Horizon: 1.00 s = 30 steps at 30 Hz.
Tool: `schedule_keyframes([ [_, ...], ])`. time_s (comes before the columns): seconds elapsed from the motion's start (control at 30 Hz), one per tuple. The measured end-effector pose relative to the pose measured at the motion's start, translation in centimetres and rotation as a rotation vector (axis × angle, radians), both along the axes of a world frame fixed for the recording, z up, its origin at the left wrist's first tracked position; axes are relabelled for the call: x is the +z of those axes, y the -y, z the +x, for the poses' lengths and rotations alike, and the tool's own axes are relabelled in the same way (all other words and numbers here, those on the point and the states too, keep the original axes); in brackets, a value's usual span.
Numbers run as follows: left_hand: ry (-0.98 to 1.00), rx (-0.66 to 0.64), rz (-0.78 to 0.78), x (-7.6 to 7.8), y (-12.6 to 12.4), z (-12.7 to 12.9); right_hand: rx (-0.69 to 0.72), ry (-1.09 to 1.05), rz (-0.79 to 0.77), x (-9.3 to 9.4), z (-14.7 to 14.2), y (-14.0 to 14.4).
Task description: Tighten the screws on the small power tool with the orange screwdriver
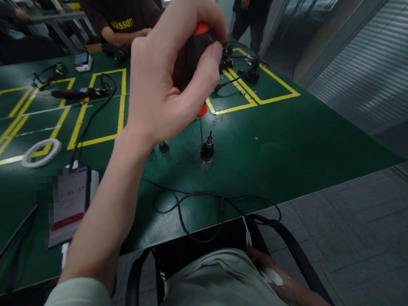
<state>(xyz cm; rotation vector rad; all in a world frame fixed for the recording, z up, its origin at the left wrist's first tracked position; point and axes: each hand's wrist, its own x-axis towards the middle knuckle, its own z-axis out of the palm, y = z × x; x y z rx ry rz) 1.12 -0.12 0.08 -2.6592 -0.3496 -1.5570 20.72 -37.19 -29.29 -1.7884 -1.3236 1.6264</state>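
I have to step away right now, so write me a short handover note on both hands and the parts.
Left hand: closed round the screwdriver, held upright, tip down beside the small black connector on the green table.
Right hand: down by the lap, holding nothing visible.
A second small black part and tiny screws lie just left of the tip.
Whether any screw is already in cannot be told.

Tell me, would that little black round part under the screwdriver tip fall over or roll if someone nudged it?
Probably it tips easily: the small black connector stands upright on a narrow base on the green table. Its body looks round, so once down it might roll. The left hand holds only the screwdriver, whose tip meets it; nothing else steadies it.
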Motion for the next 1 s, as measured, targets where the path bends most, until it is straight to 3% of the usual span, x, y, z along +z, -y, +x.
schedule_keyframes([
  [0.1,0.000,-0.020,0.005,-0.1,-0.2,0.0,0.085,-0.022,0.018,0.3,-0.5,-0.9],
  [0.17,0.008,-0.081,0.073,-0.1,-0.4,0.0,0.070,-0.016,-0.016,1.1,-0.8,-1.3],
  [0.27,0.031,-0.070,0.025,-0.1,-0.4,0.2,0.030,-0.007,-0.054,2.4,-1.2,-1.7],
  [0.37,0.040,-0.078,-0.020,-0.2,-0.4,0.3,0.120,-0.026,-0.045,2.8,-1.4,-2.0],
  [0.73,0.029,-0.103,0.092,-0.1,-0.6,0.3,0.377,0.258,0.062,-2.2,-0.3,-3.6],
  [0.9,0.027,-0.007,0.048,0.1,0.1,0.4,0.546,0.205,0.301,-2.6,-3.8,-6.8],
  [1.0,0.014,-0.062,0.107,0.1,0.2,0.4,0.611,0.066,0.352,-2.0,-5.9,-8.4],
])
